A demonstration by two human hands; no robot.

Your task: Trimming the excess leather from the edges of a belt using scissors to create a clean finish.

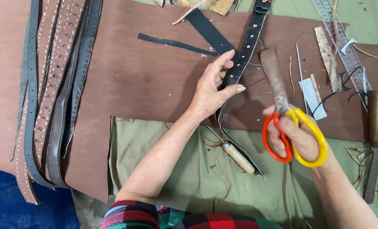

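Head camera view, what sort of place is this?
Likely a leatherwork bench: punched straps piled on a brown sheet, the right hand holding scissors, and an awl.

Awl [235,155], strap pile [53,97], ruler [341,42], brown sheet [146,80].

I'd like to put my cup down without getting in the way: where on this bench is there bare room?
Barest is the brown leather sheet between the pile of straps and the left hand. The green cloth below it, left of the forearm, is free too. Right of the scissors it is crowded: scraps, a ruler, a knife.
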